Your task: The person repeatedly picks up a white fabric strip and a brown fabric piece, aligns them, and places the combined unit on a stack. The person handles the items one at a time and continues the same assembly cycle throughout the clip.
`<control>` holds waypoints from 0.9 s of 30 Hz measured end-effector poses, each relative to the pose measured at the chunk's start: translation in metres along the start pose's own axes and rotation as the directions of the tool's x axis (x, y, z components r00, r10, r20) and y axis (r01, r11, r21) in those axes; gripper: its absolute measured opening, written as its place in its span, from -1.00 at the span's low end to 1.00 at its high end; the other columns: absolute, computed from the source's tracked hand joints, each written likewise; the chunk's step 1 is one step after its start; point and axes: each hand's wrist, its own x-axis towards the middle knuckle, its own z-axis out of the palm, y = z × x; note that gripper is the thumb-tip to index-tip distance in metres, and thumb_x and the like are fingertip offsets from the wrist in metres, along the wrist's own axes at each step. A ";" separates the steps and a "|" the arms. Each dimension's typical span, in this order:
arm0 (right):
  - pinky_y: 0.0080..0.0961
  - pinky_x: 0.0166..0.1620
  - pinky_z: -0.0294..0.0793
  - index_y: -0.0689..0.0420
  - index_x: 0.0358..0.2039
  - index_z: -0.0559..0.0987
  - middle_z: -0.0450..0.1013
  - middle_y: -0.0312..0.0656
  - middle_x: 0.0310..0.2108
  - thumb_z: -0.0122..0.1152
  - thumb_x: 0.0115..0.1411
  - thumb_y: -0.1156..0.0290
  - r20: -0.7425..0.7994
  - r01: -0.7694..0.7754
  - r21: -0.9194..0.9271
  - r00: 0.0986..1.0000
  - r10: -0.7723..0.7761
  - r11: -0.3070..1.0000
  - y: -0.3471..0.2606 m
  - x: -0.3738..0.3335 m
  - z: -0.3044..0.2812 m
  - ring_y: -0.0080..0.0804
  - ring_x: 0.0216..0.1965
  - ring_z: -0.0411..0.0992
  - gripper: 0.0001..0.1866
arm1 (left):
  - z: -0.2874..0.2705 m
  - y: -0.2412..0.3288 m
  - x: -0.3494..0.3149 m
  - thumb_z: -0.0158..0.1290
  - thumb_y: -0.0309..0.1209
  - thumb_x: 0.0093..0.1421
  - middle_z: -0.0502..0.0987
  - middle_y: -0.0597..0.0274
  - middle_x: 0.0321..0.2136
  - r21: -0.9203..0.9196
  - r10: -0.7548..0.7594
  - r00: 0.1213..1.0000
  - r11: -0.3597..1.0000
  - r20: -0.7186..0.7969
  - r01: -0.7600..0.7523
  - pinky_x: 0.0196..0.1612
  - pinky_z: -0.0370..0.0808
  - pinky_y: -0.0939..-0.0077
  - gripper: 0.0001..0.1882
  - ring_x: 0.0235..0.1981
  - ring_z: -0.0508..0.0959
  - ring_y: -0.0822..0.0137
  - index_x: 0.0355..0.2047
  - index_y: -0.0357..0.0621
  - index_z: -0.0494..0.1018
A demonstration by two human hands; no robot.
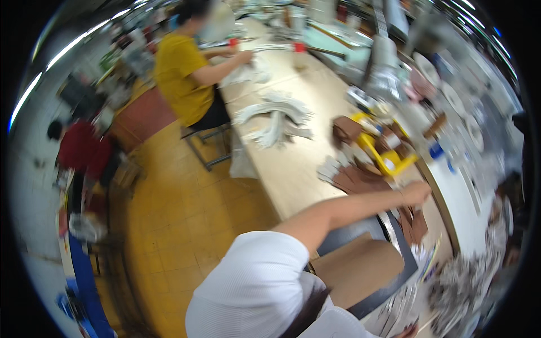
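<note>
My left arm reaches across the table, with my left hand (pixel 416 193) curled above brown fabric pieces (pixel 413 224). Its fingers look closed, but blur hides whatever may be in them. Only part of my right hand (pixel 408 331) shows, at the lower edge beside grey-white cloth pieces (pixel 394 311). A thin pale strip is near its fingertips; whether it is held is unclear. Between my arms, a brown sheet (pixel 360 267) lies over a dark board (pixel 376 303). A curved shiny metal strip (pixel 389 228) sits next to the brown fabric.
Beyond my left forearm are brown and grey fabric pieces (pixel 360 177) and a yellow basket (pixel 401 167). White gloves or similar cloth pieces (pixel 276 118) lie farther up the table (pixel 315 93). A person in a yellow shirt (pixel 179 76) works at the left edge. Grey cloth (pixel 465 287) heaps up at right.
</note>
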 end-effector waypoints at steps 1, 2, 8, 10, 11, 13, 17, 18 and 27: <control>-0.38 0.03 0.35 0.37 -0.11 0.46 0.43 0.12 -0.10 -0.03 0.27 0.30 -0.014 -0.079 0.186 0.996 0.083 0.979 -0.016 -0.006 0.001 -0.12 -0.05 0.40 -0.64 | 0.002 0.018 -0.004 0.07 -0.52 -0.15 0.51 -0.06 -0.48 -0.105 -0.016 0.998 0.994 0.065 0.023 -0.26 0.46 0.19 -0.85 -0.38 0.52 0.00 -0.48 -0.18 0.49; -0.40 0.05 0.36 0.35 -0.06 0.47 0.42 0.09 -0.04 -0.05 0.27 0.34 -0.019 -0.165 -0.128 0.986 0.164 0.978 -0.032 -0.012 -0.005 -0.17 -0.01 0.40 -0.64 | -0.010 0.024 -0.018 0.13 -0.45 -0.18 0.55 0.00 -0.42 0.001 0.009 0.999 1.000 0.051 -0.009 -0.25 0.50 0.30 -0.72 -0.37 0.56 0.12 -0.37 -0.16 0.53; -0.49 -0.12 0.42 0.25 -0.23 0.56 0.52 -0.08 -0.26 0.12 0.15 0.53 -0.122 -0.029 -0.189 0.993 0.006 0.982 -0.128 0.016 0.015 -0.27 -0.23 0.48 -0.82 | -0.088 0.124 -0.025 0.06 -0.53 0.10 0.54 0.20 -0.34 -0.376 -0.023 0.955 0.916 0.297 0.139 -0.30 0.45 0.58 -0.75 -0.38 0.51 0.45 -0.18 -0.31 0.48; -0.50 -0.33 0.42 0.21 -0.29 0.58 0.49 -0.14 -0.42 0.21 0.10 0.52 -0.203 0.056 -0.229 0.974 -0.104 0.972 -0.116 0.022 0.012 -0.31 -0.43 0.45 -0.86 | -0.096 0.176 -0.032 0.09 -0.52 0.11 0.54 0.20 -0.38 -0.442 -0.029 0.945 0.879 0.325 0.179 -0.33 0.45 0.61 -0.74 -0.43 0.52 0.44 -0.17 -0.35 0.47; -0.50 -0.35 0.42 0.19 -0.29 0.58 0.48 -0.15 -0.43 0.21 0.09 0.52 -0.213 0.028 -0.235 0.974 -0.080 0.972 -0.117 0.016 0.003 -0.32 -0.45 0.45 -0.86 | -0.100 0.195 -0.048 0.09 -0.53 0.11 0.52 0.19 -0.40 -0.453 -0.017 0.947 0.876 0.320 0.169 -0.34 0.45 0.61 -0.73 -0.44 0.52 0.43 -0.15 -0.35 0.45; -0.52 -0.37 0.40 0.18 -0.29 0.58 0.47 -0.16 -0.45 0.20 0.10 0.53 -0.230 0.007 -0.250 0.971 -0.067 0.968 -0.131 0.005 -0.005 -0.35 -0.48 0.44 -0.86 | -0.121 0.221 -0.075 0.05 -0.61 0.10 0.49 0.17 -0.51 -0.559 -0.035 0.962 0.808 0.270 0.186 -0.49 0.47 0.63 -0.79 -0.53 0.53 0.39 -0.22 -0.36 0.41; -0.54 -0.38 0.39 0.19 -0.28 0.59 0.47 -0.17 -0.45 0.18 0.11 0.55 -0.240 -0.022 -0.248 0.970 -0.040 0.968 -0.137 -0.011 -0.017 -0.38 -0.49 0.43 -0.85 | -0.135 0.190 -0.132 0.11 -0.62 0.04 0.48 0.13 -0.49 -0.743 0.002 0.919 0.589 0.395 0.318 -0.59 0.49 0.59 -0.79 -0.65 0.50 0.36 -0.27 -0.33 0.42; -0.54 -0.38 0.39 0.18 -0.27 0.59 0.47 -0.17 -0.45 0.17 0.11 0.55 -0.242 -0.041 -0.236 0.970 -0.018 0.971 -0.139 -0.013 -0.018 -0.38 -0.49 0.42 -0.85 | -0.135 0.179 -0.145 0.12 -0.63 0.03 0.48 0.13 -0.49 -0.705 -0.061 0.891 0.588 0.450 0.396 -0.60 0.50 0.56 -0.79 -0.65 0.51 0.34 -0.28 -0.33 0.43; -0.55 -0.40 0.38 0.18 -0.26 0.60 0.47 -0.19 -0.48 0.19 0.12 0.50 -0.125 -0.029 -0.038 0.992 0.024 0.999 -0.170 -0.006 0.007 -0.41 -0.50 0.41 -0.84 | -0.119 0.130 -0.217 0.12 -0.60 0.09 0.52 0.11 -0.48 -0.552 -0.422 0.688 0.411 0.591 0.726 -0.52 0.54 0.53 -0.78 -0.61 0.55 0.32 -0.24 -0.36 0.39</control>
